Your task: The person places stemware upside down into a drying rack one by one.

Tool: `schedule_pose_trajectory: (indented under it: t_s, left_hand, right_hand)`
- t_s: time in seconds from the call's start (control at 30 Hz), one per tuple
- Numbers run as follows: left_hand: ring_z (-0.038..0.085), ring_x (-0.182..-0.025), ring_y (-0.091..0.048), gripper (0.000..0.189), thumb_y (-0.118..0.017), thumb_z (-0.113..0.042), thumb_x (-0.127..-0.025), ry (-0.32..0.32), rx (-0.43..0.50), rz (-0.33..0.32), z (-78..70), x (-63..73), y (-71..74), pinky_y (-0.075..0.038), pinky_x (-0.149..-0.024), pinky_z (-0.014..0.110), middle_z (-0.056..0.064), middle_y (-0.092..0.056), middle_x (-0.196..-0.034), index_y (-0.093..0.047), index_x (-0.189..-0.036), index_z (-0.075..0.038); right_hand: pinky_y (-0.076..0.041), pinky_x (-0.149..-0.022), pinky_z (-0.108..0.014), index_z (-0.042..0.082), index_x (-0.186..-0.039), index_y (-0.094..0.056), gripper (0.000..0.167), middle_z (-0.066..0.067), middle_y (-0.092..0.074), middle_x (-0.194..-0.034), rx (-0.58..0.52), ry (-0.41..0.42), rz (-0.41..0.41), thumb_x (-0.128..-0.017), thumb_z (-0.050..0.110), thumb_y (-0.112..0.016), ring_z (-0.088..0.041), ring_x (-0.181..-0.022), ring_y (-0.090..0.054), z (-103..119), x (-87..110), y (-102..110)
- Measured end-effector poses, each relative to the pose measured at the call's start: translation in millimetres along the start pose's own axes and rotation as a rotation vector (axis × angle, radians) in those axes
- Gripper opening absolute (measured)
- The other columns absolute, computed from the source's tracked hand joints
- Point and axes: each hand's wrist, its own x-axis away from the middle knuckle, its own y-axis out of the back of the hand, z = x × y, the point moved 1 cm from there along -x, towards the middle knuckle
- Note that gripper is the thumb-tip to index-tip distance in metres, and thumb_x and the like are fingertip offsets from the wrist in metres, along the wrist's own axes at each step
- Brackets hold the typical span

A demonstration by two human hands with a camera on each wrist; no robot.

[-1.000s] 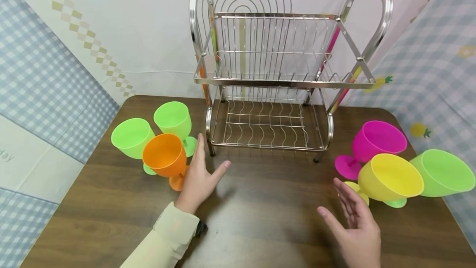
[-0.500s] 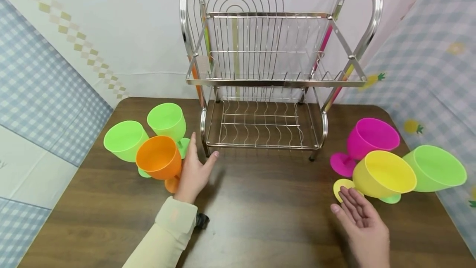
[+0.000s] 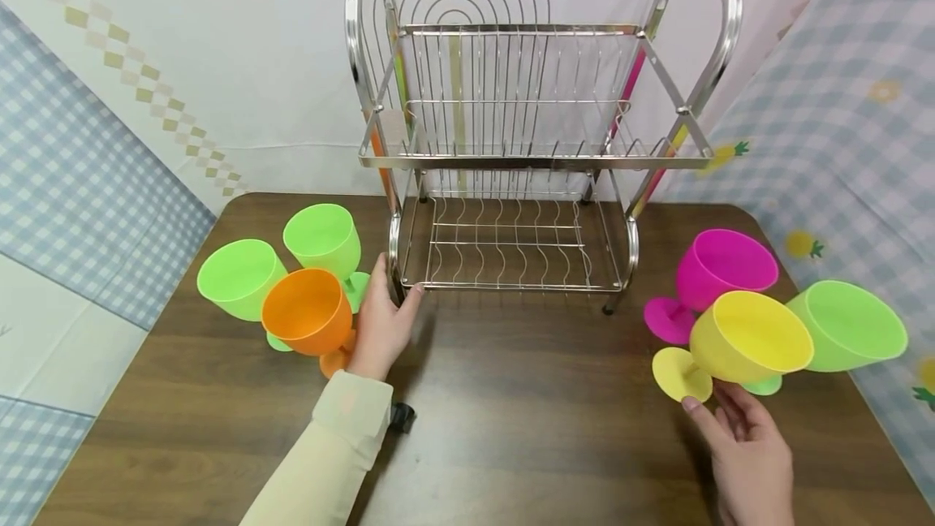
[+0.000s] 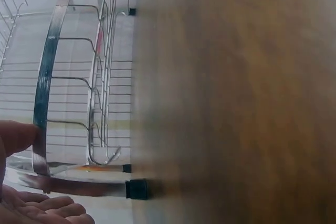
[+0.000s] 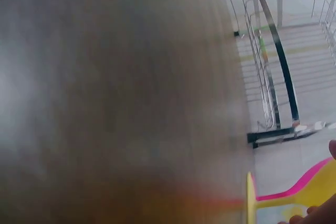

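Observation:
My left hand point(image 3: 381, 329) is at the front left corner of the metal dish rack point(image 3: 519, 289), thumb on the front rail and fingers along the leg's outer side. In the left wrist view the thumb point(image 4: 18, 136) meets the rail, with the curled fingers point(image 4: 58, 209) beyond the leg. The right hand point(image 3: 752, 449) reaches a yellow goblet point(image 3: 738, 343), its thumb at the foot's near edge and fingers below the bowl. From the right wrist, the yellow goblet point(image 5: 278, 201) shows between thumb and fingers. A magenta goblet point(image 3: 719, 274) stands just behind it.
A light green goblet point(image 3: 850, 327) stands at the far right. Left of my left hand are an orange goblet point(image 3: 310, 319) and two green goblets, one in front point(image 3: 241, 278) and one behind point(image 3: 325, 242). The two-tier rack fills the back middle of the wooden table point(image 3: 511, 412).
My left hand has moved forward to the rack's corner, its thumb now at the rail. The right hand has moved right and forward beneath the yellow goblet's bowl. The view has shifted slightly.

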Motion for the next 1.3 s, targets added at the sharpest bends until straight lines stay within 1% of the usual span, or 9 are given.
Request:
schedule_pose_trajectory:
  t_s: [0.13, 0.23, 0.4, 0.57, 0.8, 0.97, 1.1, 1.23, 1.3]
  left_hand:
    - [0.031, -0.133, -0.048, 0.062, -0.061, -0.019, -0.100, -0.031, 0.014, -0.019, -2.6, -3.6, -2.0, -0.035, -0.115, 0.049, 0.017, -0.050, -0.146, -0.033, -0.154, -0.007]
    - [0.033, -0.124, -0.054, 0.051, -0.057, -0.017, -0.102, -0.039, -0.005, -0.043, -4.0, -5.7, -3.3, -0.041, -0.108, 0.051, 0.018, -0.058, -0.135, -0.040, -0.149, -0.007]
    - [0.036, -0.099, -0.059, 0.035, -0.052, -0.014, -0.104, -0.046, -0.053, -0.074, -3.7, -7.9, -4.0, -0.049, -0.089, 0.051, 0.020, -0.064, -0.114, -0.050, -0.137, -0.003]
    - [0.037, -0.092, -0.057, 0.026, -0.051, -0.012, -0.104, -0.043, -0.099, -0.089, -2.7, -8.5, -2.9, -0.049, -0.083, 0.051, 0.021, -0.064, -0.108, -0.053, -0.128, -0.003]
    - [0.036, -0.093, -0.059, 0.022, -0.052, -0.013, -0.104, -0.051, -0.107, -0.081, -3.5, -10.4, -2.3, -0.050, -0.083, 0.052, 0.020, -0.066, -0.107, -0.055, -0.124, -0.004]
    - [0.036, -0.089, -0.058, 0.018, -0.052, -0.014, -0.104, -0.052, -0.109, -0.082, -4.4, -9.2, -2.4, -0.050, -0.078, 0.049, 0.019, -0.066, -0.100, -0.056, -0.119, -0.005]
    - [0.035, -0.087, -0.058, 0.018, -0.052, -0.014, -0.104, -0.056, -0.106, -0.083, -3.6, -8.5, -1.9, -0.050, -0.076, 0.048, 0.019, -0.066, -0.099, -0.056, -0.119, -0.005]
    - [0.036, -0.088, -0.059, 0.020, -0.052, -0.014, -0.104, -0.061, -0.104, -0.086, -3.2, -8.9, -1.7, -0.051, -0.078, 0.050, 0.019, -0.067, -0.101, -0.057, -0.121, -0.004]
    - [0.036, -0.090, -0.060, 0.021, -0.052, -0.013, -0.104, -0.066, -0.105, -0.089, -3.0, -9.3, -2.0, -0.051, -0.080, 0.051, 0.020, -0.067, -0.102, -0.057, -0.122, -0.004]
  right_hand:
    - [-0.033, -0.112, -0.019, 0.005, -0.155, -0.034, 0.075, -0.018, -0.031, -0.160, 0.034, -0.004, 0.068, -0.093, 0.023, -0.073, -0.022, -0.147, -0.032, -1, -12.4, 1]
    - [-0.040, -0.105, -0.014, 0.004, -0.152, -0.039, 0.070, -0.017, -0.038, -0.156, 0.023, -0.003, 0.076, -0.094, 0.022, -0.072, -0.021, -0.144, -0.037, 0, -19.8, -2]
    - [-0.050, -0.080, -0.007, 0.006, -0.134, -0.056, 0.051, 0.004, -0.064, -0.116, -0.026, -0.026, 0.006, -0.089, 0.016, -0.078, -0.002, -0.110, -0.061, 1, -29.6, -7]
    - [-0.051, -0.074, -0.006, 0.005, -0.123, -0.060, 0.043, 0.020, -0.065, -0.089, -0.002, -0.014, -0.003, -0.087, 0.017, -0.080, 0.009, -0.087, -0.062, 1, -36.8, -9]
    - [-0.053, -0.077, -0.009, 0.011, -0.111, -0.069, 0.025, 0.011, -0.072, -0.091, -0.174, 0.042, -0.014, -0.087, 0.008, -0.078, 0.001, -0.092, -0.065, 3, -42.8, -14]
    - [-0.055, -0.082, -0.016, 0.002, -0.117, -0.065, 0.028, 0.000, -0.074, -0.096, -0.265, 0.126, 0.055, -0.090, 0.003, -0.072, -0.007, -0.093, -0.071, 8, -34.5, -15]
    - [-0.055, -0.081, -0.015, -0.006, -0.118, -0.063, 0.027, 0.002, -0.075, -0.096, -0.062, 0.294, 0.116, -0.093, 0.002, -0.069, -0.006, -0.090, -0.071, 15, -21.5, -16]
    - [-0.052, -0.077, -0.009, -0.002, -0.111, -0.070, 0.022, 0.013, -0.074, -0.092, 0.237, 0.504, 0.106, -0.090, 0.003, -0.073, 0.004, -0.086, -0.068, 21, -11.6, -18]
    - [-0.050, -0.076, -0.006, 0.001, -0.108, -0.072, 0.021, 0.017, -0.073, -0.090, 0.313, 0.557, 0.096, -0.088, 0.004, -0.076, 0.008, -0.085, -0.066, 21, -8.2, -20]
